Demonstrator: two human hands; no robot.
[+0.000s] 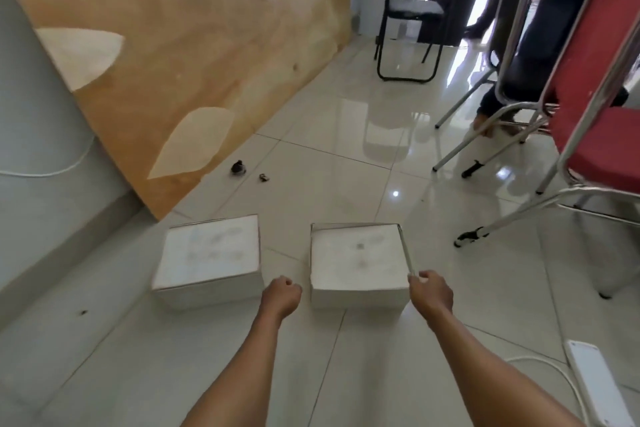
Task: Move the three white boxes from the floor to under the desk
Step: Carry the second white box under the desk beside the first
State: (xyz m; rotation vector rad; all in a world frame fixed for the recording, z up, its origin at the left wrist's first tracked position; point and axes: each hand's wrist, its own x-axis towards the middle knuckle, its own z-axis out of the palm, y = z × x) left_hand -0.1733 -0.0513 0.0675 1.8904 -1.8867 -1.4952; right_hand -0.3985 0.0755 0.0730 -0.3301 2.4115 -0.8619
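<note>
Two white boxes stand side by side on the pale tiled floor. The left white box (207, 258) is closed and nothing touches it. The right white box (358, 262) has a thin lid edge raised along its right side. My right hand (431, 291) is at that box's near right corner, with its fingers closed on the end of the raised edge. My left hand (282, 293) is a loose fist in the gap between the two boxes, just short of the right box's near left corner and holding nothing. I see no third box.
A wooden panel (194, 55) leans along the left. Small dark debris (238, 167) lies on the floor beyond the boxes. A black folding chair (412, 14) stands at the back. Red metal-framed chairs (595, 121) and a seated person's legs fill the right. A white power strip (595, 385) lies at my lower right.
</note>
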